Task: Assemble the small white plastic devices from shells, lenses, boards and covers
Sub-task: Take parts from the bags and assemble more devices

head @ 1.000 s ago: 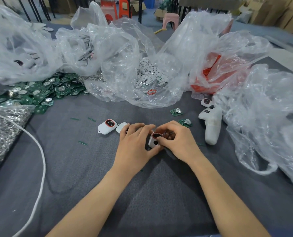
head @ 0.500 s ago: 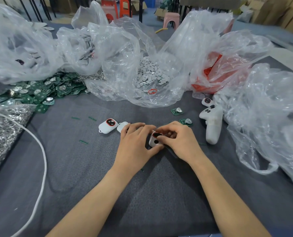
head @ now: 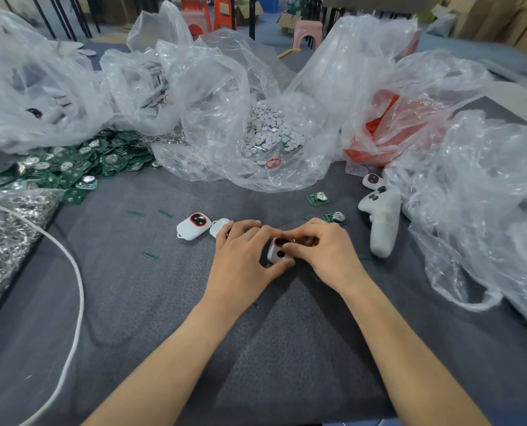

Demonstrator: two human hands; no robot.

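Our left hand [head: 240, 259] grips the shell [head: 276, 256] at the middle of the desk [head: 127, 302] and our right hand [head: 328, 255] pinches the lens [head: 282, 241] with curled fingers [head: 299, 238], so we judge a skewed push may jam the lens or slip the shell.

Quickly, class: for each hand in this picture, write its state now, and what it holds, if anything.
Left hand: closed, gripping the small white device from its side.
Right hand: closed, pinching the same device at its top end.
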